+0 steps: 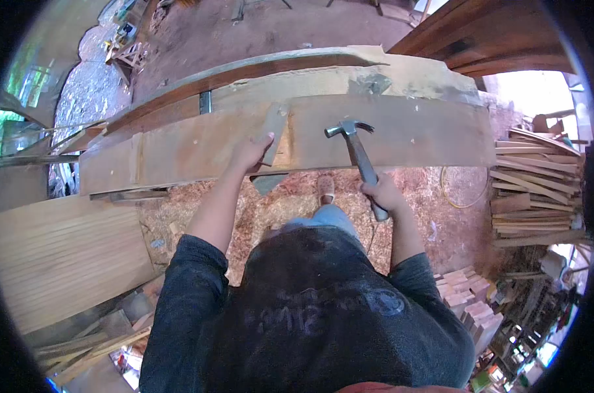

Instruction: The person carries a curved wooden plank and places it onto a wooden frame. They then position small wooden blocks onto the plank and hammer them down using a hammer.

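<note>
Dark shirt cloth (323,295) filled the foreground, beyond which the left hand (252,154) had its grip on a wood piece (275,123) at the near edge of the surface (415,134), while the right hand (385,192) clasped a hammer (360,156), its head over that surface.

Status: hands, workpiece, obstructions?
Right hand: gripping grey-handled metal claw hammer. Left hand: holding flat greyish wooden piece at long brown wooden board. Nothing visibly blocking hammer.
</note>
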